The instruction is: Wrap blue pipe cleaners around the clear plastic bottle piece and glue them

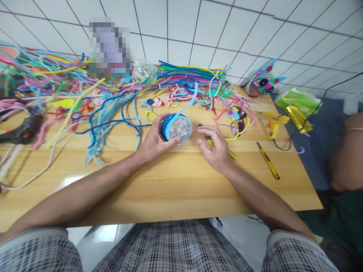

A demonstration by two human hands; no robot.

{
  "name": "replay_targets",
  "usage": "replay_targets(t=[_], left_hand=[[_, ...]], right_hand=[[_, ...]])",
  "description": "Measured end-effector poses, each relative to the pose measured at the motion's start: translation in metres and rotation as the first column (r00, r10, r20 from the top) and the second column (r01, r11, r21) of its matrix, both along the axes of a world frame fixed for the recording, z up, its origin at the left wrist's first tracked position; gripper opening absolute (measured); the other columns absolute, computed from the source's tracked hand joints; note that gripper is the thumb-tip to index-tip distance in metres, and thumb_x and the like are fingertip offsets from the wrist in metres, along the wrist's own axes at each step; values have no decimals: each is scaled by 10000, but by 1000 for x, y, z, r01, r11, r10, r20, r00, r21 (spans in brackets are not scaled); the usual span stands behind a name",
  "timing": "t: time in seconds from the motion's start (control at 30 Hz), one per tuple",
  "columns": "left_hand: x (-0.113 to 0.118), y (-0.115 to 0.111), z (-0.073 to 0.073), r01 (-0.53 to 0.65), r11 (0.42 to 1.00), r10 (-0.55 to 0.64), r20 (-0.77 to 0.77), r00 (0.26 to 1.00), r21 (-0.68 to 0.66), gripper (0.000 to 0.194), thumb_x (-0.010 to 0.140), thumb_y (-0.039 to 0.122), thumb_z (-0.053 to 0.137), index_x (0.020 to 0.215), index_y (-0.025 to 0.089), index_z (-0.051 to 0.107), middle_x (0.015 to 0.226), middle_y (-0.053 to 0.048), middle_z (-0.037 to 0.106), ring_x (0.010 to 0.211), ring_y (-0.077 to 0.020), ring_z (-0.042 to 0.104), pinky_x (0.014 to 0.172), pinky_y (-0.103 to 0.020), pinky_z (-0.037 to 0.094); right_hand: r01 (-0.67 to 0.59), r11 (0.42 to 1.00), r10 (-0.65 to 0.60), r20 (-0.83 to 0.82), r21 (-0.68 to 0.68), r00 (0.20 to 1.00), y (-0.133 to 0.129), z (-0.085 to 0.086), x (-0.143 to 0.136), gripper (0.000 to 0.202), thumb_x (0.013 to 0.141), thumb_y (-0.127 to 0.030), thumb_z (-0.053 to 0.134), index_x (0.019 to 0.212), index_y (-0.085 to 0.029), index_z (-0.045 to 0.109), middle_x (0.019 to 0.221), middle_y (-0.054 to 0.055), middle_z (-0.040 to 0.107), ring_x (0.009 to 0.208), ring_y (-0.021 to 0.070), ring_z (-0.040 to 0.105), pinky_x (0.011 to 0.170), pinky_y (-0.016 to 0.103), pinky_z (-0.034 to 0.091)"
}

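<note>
My left hand (154, 141) grips a clear plastic ball (177, 128) wound round with blue and light blue pipe cleaners, held just above the wooden table (159, 181). A light blue pipe cleaner (188, 100) trails from the ball up toward the pile. My right hand (215, 147) rests on the table to the right of the ball, fingers curled over a yellow and black tool (231, 153) that is mostly hidden under it.
A big pile of coloured pipe cleaners (85, 87) covers the table's far side. A second clear ball (143, 70), a pipe-cleaner figure (262, 81), a yellow glue gun (273, 122), a yellow cutter (268, 160) and a black glue gun (21, 130) lie around. Another person's arm (348, 151) is at right.
</note>
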State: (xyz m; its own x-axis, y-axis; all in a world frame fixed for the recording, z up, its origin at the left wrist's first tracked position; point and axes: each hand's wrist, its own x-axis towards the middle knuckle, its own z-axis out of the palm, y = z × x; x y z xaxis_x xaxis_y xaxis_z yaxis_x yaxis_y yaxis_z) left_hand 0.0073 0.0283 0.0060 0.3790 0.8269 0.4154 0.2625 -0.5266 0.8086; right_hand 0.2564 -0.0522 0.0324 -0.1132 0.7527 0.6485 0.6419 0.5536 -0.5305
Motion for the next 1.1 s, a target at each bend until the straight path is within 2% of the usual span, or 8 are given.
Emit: replay_targets(t=[0.3,0.5,0.6,0.7,0.73,0.83,1.0,1.1], left_hand=[[-7,4,-4,165,977,-158,-62,986,133,907,930,632,810,1642,262,386,1637,-178,509,1540,-372,546,1314,-578,475],[-7,2,1,144,984,-134,-96,986,107,927,884,618,854,1625,276,416,1619,-149,541,1504,-375,580,1304,-585,495],[-5,2,0,124,990,-119,-70,990,70,882,920,603,817,1624,262,409,1614,-150,547,1499,-367,588,1307,-570,495],[-5,4,-2,133,991,-133,-29,991,5,903,936,635,788,1638,242,377,1636,-164,532,1503,-367,587,1304,-559,497],[-5,5,-2,137,991,-137,-19,990,-15,918,936,655,783,1642,239,370,1641,-167,529,1503,-366,587,1303,-557,496],[-4,9,-3,140,989,-140,-10,990,-37,997,890,707,815,1649,236,373,1667,-173,513,1521,-376,573,1316,-562,478],[-1,11,-4,117,993,-117,7,993,2,1042,827,702,877,1639,238,415,1661,-177,532,1539,-388,563,1335,-573,455],[-1,12,-6,122,993,-122,11,992,4,1047,814,679,894,1635,232,422,1646,-179,546,1530,-386,573,1327,-570,466]], right_hand=[[-4,984,1,-12,-180,1000,9,-2,7,191,1044,-334,686,1218,-271,734,1218,70,820,1121,248,763,984,443,640],[288,940,-331,-286,-180,899,4,34,64,100,1000,-365,707,1002,-265,721,963,33,782,890,214,712,890,426,621],[563,809,-567,-476,-169,672,-10,39,128,149,853,-237,768,960,-235,665,941,18,724,841,183,677,892,405,604],[819,480,-846,-415,-314,336,-19,31,191,300,756,-87,723,948,-260,570,955,-5,671,879,174,685,976,403,593],[843,424,-875,-391,-332,286,-20,26,206,360,737,-63,738,945,-277,538,972,-6,658,925,184,688,1030,419,578],[841,362,-918,-308,-402,248,-17,13,233,450,676,-28,811,903,-292,525,952,-23,639,934,197,672,1039,442,562],[809,295,-955,-127,-509,269,2,3,248,426,620,-66,926,678,-278,562,672,-55,600,658,153,567,755,395,512],[813,319,-936,-30,-487,350,13,3,256,432,639,-40,901,530,-276,555,521,-71,513,547,116,462,643,367,437]])
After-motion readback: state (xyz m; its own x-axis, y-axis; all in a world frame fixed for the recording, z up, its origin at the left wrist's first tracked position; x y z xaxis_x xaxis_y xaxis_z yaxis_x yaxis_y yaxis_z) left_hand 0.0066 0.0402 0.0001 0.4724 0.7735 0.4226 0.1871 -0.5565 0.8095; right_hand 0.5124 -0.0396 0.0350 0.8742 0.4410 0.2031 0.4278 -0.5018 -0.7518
